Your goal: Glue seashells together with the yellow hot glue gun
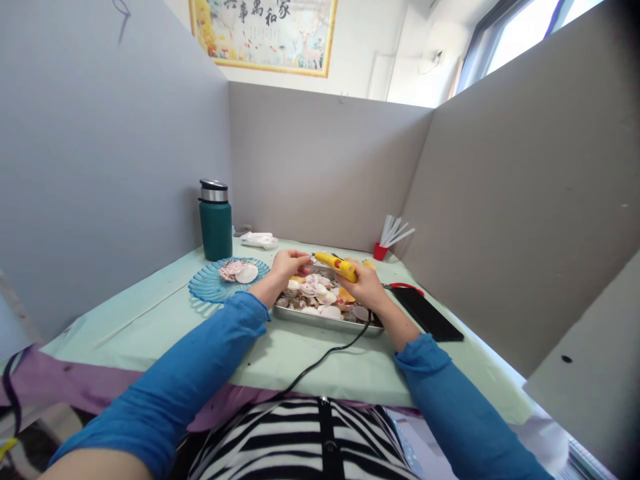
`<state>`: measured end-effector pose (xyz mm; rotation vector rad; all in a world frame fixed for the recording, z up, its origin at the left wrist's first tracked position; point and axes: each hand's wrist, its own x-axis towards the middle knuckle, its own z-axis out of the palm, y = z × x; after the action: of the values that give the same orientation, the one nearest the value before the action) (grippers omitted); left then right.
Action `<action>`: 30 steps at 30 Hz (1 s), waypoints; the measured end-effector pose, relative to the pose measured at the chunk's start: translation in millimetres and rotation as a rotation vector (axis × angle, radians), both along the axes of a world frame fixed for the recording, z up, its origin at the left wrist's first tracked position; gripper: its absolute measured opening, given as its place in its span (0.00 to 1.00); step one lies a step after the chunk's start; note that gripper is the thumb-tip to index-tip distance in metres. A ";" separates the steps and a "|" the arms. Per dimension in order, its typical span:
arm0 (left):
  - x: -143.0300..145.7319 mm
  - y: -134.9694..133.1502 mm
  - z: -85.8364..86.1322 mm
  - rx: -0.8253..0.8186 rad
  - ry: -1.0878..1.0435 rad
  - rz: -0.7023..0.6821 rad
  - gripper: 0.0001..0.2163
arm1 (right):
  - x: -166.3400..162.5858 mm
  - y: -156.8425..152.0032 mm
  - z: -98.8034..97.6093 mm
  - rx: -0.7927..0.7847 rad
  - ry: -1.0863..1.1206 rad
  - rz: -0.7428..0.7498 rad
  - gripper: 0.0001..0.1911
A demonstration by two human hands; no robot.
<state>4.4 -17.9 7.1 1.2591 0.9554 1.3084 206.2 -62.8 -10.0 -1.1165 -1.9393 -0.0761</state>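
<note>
My right hand (pixel 361 281) is wrapped round a yellow hot glue gun (pixel 336 264), its nozzle pointing left over a metal tray (pixel 320 321) heaped with seashells (pixel 320 293). Close to the nozzle, my left hand (pixel 291 263) has its fingertips pinched together; what sits between them is too small to make out. A black cord (pixel 320 361) runs from the glue gun down across the table toward me. Left of the tray lies a blue fluted glass plate (pixel 204 283) bearing several shells (pixel 239 271).
A green bottle (pixel 216 230) stands at the back left, beside a white plastic packet (pixel 259 240). Glue sticks (pixel 393 230) stand in a red cup (pixel 381 251) at the back right. Red-handled scissors (pixel 407 287) and a black slab (pixel 430 313) lie right of the tray. Grey partitions (pixel 325 160) enclose the table.
</note>
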 end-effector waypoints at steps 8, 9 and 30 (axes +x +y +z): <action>0.1 0.6 -0.7 -0.001 0.010 0.015 0.08 | -0.7 -0.2 -1.0 0.029 -0.014 0.038 0.09; 0.1 0.9 -0.8 -0.003 0.008 0.018 0.08 | -0.8 -0.3 -1.1 0.032 -0.017 0.038 0.09; -1.0 -0.5 0.8 -0.023 -0.089 -0.041 0.06 | -0.6 -1.7 0.0 0.051 -0.038 0.037 0.10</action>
<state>3.4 -18.3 7.9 1.1867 0.8753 1.3070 205.6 -64.5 -10.0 -1.0517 -1.9800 -0.1264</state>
